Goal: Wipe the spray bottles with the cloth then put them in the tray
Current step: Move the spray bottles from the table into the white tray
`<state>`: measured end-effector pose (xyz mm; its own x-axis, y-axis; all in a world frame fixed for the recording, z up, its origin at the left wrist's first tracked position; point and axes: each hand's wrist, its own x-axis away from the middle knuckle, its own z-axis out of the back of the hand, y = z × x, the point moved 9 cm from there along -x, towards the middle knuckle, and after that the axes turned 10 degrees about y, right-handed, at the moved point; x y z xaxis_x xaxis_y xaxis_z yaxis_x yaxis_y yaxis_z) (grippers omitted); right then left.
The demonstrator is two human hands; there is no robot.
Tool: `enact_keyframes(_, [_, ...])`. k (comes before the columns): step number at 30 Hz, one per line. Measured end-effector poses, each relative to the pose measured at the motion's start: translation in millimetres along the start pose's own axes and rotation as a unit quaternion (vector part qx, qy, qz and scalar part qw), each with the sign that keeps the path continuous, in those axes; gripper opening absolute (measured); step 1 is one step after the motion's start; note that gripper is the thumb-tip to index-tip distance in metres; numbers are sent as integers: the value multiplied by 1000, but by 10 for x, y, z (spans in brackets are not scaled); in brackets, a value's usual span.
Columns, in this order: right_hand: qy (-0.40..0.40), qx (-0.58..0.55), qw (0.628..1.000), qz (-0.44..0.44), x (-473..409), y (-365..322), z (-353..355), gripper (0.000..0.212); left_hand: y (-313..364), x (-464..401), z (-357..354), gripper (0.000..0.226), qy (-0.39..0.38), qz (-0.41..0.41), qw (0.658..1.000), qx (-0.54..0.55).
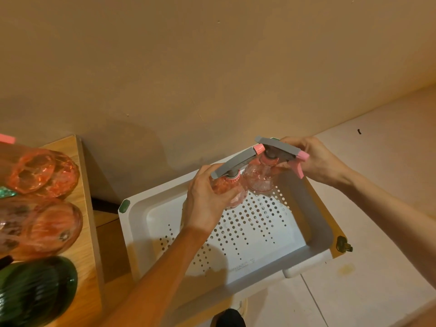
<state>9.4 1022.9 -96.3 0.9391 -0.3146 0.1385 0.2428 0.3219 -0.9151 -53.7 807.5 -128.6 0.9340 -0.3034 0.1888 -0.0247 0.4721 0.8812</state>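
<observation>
Two pink see-through spray bottles with grey heads stand at the far side of a white perforated tray (pixel 132 234). My left hand (pixel 207 199) grips the body of the nearer bottle (pixel 232 185). My right hand (pixel 313 159) holds the grey spray head and pink trigger of the farther bottle (pixel 259 178). The two bottles are side by side, their heads almost touching. No cloth is in view.
A wooden shelf (pixel 87 208) at the left holds two more pink bottles (pixel 44 171) (pixel 49 230) and a dark green bottle (pixel 35 291), seen from their bases. The tray rests on a wooden stand over a pale floor (pixel 377 279). A beige wall rises behind.
</observation>
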Motion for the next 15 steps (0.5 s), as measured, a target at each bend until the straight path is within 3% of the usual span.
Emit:
enact_keyframes(3, [-19, 37, 999, 1, -30, -19, 25, 39, 13, 23, -8, 59, -3, -2, 1000, 5])
enact_keyframes(6, [-8, 86, 996, 1, -133, 46, 113, 8, 46, 38, 1, 50, -7, -6, 1000, 3])
enact_keyframes(9, [-1, 94, 996, 3, -204, 82, 170, 15, 66, 53, -9, 51, -17, 4, 1000, 7])
enact_keyframes(11, [-20, 85, 996, 7, -203, 71, 142, 7, 92, 64, -12, 53, -19, 3, 1000, 9])
enact_keyframes(15, [-55, 52, 997, -15, -183, 58, 78, 41, 104, 85, -9, 54, -17, -6, 1000, 8])
